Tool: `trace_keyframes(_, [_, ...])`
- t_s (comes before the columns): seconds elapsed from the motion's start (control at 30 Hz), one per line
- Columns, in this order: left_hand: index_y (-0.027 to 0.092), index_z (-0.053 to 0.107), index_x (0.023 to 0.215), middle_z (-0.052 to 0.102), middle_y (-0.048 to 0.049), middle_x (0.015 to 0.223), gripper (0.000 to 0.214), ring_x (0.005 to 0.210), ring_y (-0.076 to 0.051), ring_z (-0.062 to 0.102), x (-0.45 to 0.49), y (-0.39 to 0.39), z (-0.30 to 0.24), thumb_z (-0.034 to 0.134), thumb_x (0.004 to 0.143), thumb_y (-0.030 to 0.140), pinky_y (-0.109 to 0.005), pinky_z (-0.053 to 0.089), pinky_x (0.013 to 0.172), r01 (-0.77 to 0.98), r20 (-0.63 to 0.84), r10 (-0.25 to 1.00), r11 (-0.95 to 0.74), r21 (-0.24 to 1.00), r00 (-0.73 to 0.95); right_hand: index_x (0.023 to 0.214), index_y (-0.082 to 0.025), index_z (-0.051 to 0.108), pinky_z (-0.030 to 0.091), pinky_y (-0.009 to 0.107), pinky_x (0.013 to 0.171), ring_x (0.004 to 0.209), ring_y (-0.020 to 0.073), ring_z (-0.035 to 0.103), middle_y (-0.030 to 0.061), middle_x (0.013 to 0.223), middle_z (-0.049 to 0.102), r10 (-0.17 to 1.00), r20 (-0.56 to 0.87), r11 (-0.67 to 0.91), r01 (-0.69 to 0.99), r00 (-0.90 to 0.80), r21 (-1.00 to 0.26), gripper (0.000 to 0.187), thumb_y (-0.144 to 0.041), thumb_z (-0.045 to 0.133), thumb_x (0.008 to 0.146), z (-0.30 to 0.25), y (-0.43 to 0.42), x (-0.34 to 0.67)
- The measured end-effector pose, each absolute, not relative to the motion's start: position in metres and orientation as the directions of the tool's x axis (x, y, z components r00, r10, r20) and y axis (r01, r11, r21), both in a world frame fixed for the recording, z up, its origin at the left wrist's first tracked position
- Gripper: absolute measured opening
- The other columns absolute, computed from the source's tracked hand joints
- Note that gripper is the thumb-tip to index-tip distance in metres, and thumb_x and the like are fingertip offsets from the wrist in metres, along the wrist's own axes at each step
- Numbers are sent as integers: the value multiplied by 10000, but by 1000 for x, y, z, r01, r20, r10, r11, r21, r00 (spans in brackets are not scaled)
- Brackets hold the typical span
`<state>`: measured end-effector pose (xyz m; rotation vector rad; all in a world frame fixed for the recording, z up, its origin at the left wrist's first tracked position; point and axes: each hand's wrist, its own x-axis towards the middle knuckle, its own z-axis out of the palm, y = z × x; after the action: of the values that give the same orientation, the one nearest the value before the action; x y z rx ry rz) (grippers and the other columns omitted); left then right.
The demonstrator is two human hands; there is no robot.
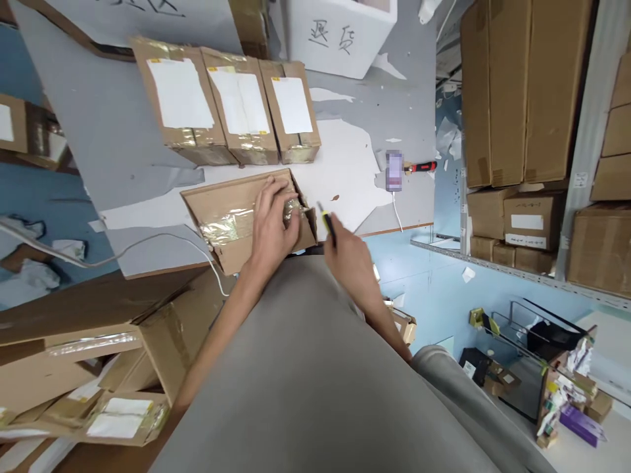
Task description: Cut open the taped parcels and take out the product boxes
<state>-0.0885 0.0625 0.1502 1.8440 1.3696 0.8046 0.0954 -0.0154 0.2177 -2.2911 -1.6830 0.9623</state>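
A taped cardboard box (227, 231) lies at the near edge of the grey table, in front of my body. My left hand (275, 220) grips it near its right end, fingers bent over the top beside crinkled clear tape (292, 207). Part of the box is hidden under that hand. My right hand (349, 257) is closed around a yellow and black utility knife (327, 225). The knife points up and left, just off the right end of the box.
Three labelled boxes (241, 112) stand in a row behind. A white foam bin (340, 39) is farther back. A phone (394, 171) with a cable and a red-black handled tool (421, 167) lie right. A large open carton (162, 341) stands lower left; shelves hold boxes (507, 92) right.
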Motion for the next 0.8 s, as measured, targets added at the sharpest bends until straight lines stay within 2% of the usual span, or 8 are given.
trace_keyframes(0.07, [298, 701, 1429, 644, -147, 1658, 313, 1739, -374, 476, -108, 60, 162, 549, 1204, 453, -688, 400, 1440, 566, 83, 978, -178, 805, 190, 1810, -185, 497, 621, 556, 1179, 1253, 403, 808, 201, 1416, 823, 891, -340, -442, 749, 302, -493, 645, -329, 474, 1182, 185, -5, 123])
trace_keyframes(0.17, [323, 669, 1526, 615, -160, 1690, 386, 1763, -410, 429, -142, 51, 170, 624, 1171, 466, -724, 340, 1466, 653, 115, 993, -61, 755, -41, 1811, -85, 456, 573, 543, 1215, 1328, 407, 771, 273, 1488, 757, 782, -386, -619, 683, 489, -388, 660, -273, 422, 1179, 118, 24, 158])
trace_keyframes(0.27, [270, 567, 1655, 559, -236, 1732, 603, 1737, -470, 435, -169, 39, 160, 682, 1134, 550, -749, 314, 1460, 679, 95, 966, 98, 728, -241, 1841, -43, 373, 572, 503, 1175, 1311, 395, 761, 317, 1547, 672, 671, -490, -721, 645, 557, -253, 724, -226, 456, 1145, 64, 47, 178])
trace_keyframes(0.37, [204, 554, 1637, 595, -291, 1663, 733, 1655, -508, 511, -183, 33, 139, 688, 1099, 684, -741, 362, 1415, 645, -4, 941, 236, 727, -340, 1835, 0, 346, 533, 495, 1223, 1431, 403, 688, 359, 1616, 593, 665, -490, -715, 670, 564, -200, 765, -210, 509, 1118, 38, 53, 188])
trace_keyframes(0.43, [216, 617, 1526, 662, -274, 1559, 721, 1573, -507, 579, -190, 32, 127, 672, 1074, 774, -708, 423, 1368, 616, -64, 923, 303, 728, -379, 1808, 2, 395, 475, 507, 1299, 1572, 406, 578, 376, 1688, 538, 718, -433, -673, 703, 546, -231, 734, -230, 521, 1123, 32, 53, 189])
trace_keyframes(0.5, [244, 670, 1351, 729, -231, 1400, 677, 1436, -487, 662, -200, 32, 121, 649, 1048, 849, -659, 494, 1294, 602, -95, 906, 349, 718, -413, 1770, -41, 464, 462, 493, 1324, 1619, 372, 529, 348, 1727, 537, 755, -433, -647, 667, 492, -370, 671, -293, 514, 1150, 28, 53, 184])
trace_keyframes(0.63, [275, 612, 1031, 717, -112, 1029, 626, 1062, -385, 704, -230, 35, 125, 618, 1028, 900, -535, 572, 1089, 627, -130, 873, 434, 647, -470, 1621, -108, 610, 636, 391, 1083, 1258, 268, 767, 222, 1420, 794, 706, -643, -704, 400, 297, -587, 609, -518, 416, 1214, 17, 58, 147])
trace_keyframes(0.8, [289, 497, 866, 506, -11, 776, 476, 788, -267, 505, -271, 31, 135, 656, 1031, 707, -373, 446, 850, 651, -204, 830, 538, 535, -518, 1455, -197, 714, 642, 302, 807, 946, 225, 790, 82, 1085, 850, 584, -812, -812, -11, -20, -584, 748, -829, 466, 1139, 15, 68, 83])
